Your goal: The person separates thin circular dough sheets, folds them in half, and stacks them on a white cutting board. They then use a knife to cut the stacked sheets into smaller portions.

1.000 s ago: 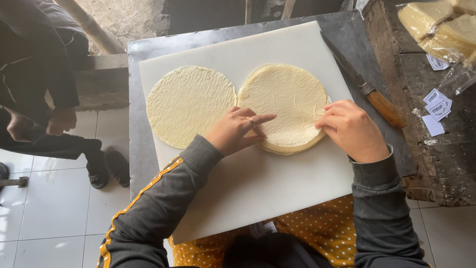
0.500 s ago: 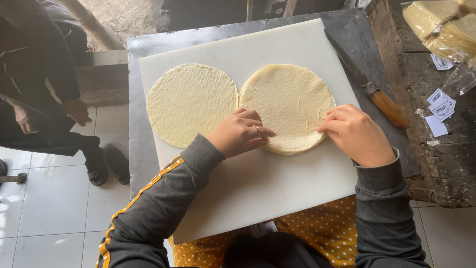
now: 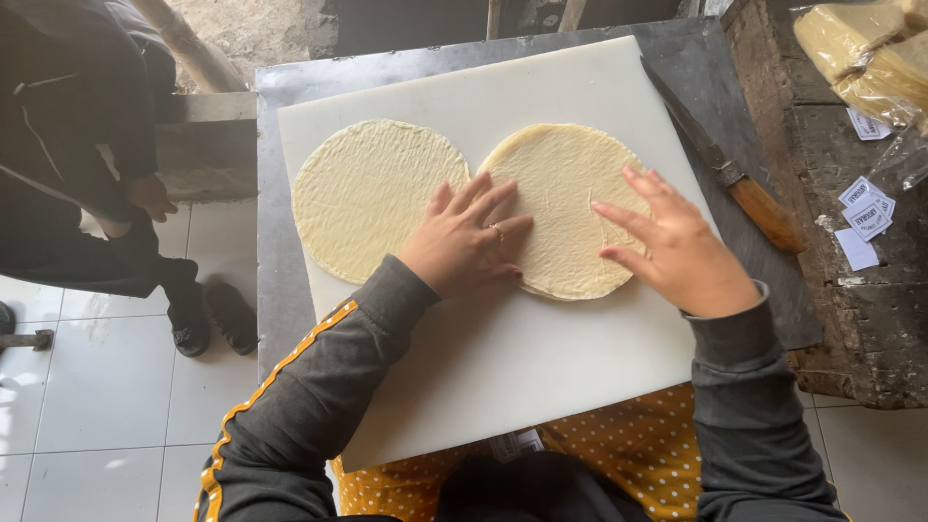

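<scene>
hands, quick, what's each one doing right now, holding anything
Left hand: open, fingers spread flat on the right dough round, holding nothing.
Right hand: open, fingers on the same round's right edge, holding nothing.

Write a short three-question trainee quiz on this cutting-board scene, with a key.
1. True or false: both hands lie flat with fingers spread on the right dough round.
2. Which lies to the right of the white cutting board? A) a rolling pin B) a wooden-handled knife C) a bowl
3. Fill in: the left dough round is touched by ____ hand.

Key:
1. True: the left hand and the right hand both rest on that round.
2. B: the wooden-handled knife lies on the metal table beside the board.
3. Neither.
</scene>
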